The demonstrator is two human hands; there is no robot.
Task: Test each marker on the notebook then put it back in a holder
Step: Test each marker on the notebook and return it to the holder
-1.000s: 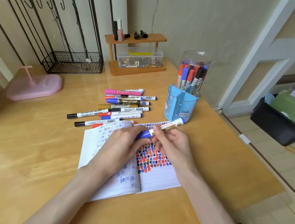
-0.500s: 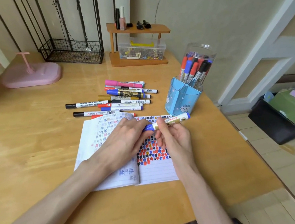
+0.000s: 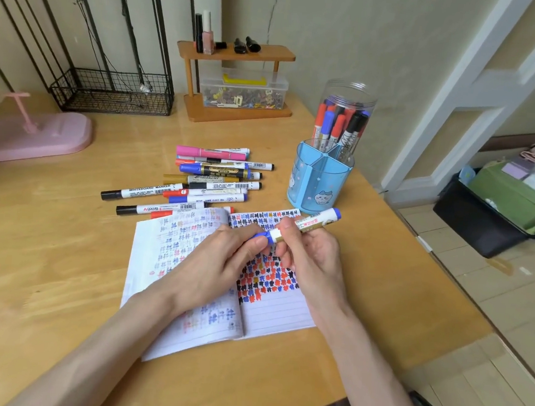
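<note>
An open lined notebook (image 3: 280,309) full of coloured test marks lies on the wooden table. Above it I hold a blue marker (image 3: 309,224) in both hands. My right hand (image 3: 311,257) grips its white barrel, and my left hand (image 3: 220,263) pinches the blue cap end. The cap sits against the barrel. A blue divided holder (image 3: 320,183) stands just beyond the notebook on the right, and behind it a clear jar (image 3: 346,119) holds several markers. A pile of loose markers (image 3: 210,182) lies beyond the notebook's left page.
A pink stand (image 3: 37,136) sits at the far left, a black wire basket (image 3: 111,94) at the back, and a small wooden shelf (image 3: 237,82) with a clear box beside it. The table's right edge (image 3: 440,264) drops to the floor, where a dark bin (image 3: 482,219) stands.
Both hands with the blue marker have stayed over the notebook, rising slightly toward the blue holder. The view has shifted a little.
</note>
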